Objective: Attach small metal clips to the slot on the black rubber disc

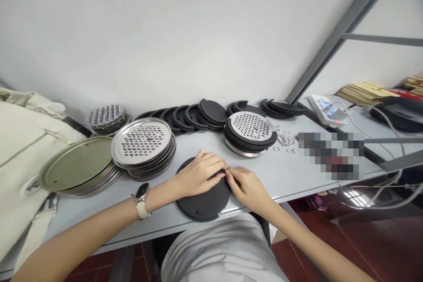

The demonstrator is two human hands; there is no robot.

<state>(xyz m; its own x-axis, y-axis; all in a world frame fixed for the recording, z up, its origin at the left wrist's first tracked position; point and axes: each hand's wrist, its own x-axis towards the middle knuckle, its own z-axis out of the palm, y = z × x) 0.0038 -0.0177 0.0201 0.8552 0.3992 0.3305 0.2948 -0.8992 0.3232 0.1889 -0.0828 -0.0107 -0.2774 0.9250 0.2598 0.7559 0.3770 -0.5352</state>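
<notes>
A round black disc [202,205] lies at the front edge of the table. My left hand [204,172], with a pale-strapped watch on the wrist, rests over its upper part. Its fingers curl together toward the disc's right rim, gripping there. Fingertips of my right hand [246,185] are pinched at the same spot on the rim, touching those of the left. Whatever small part lies between the right fingertips is hidden. Just beyond stands a stack [250,143] of black notched rings with a perforated metal grater plate [251,125] on top.
Left are a stack of metal grater plates [143,143], a stack of round trays with an olive-green one [79,163] on top, and a cream bag [26,141]. Black discs [185,116] line the wall. Small metal rings [286,140] lie right, near a blurred-out patch and a power strip [328,110].
</notes>
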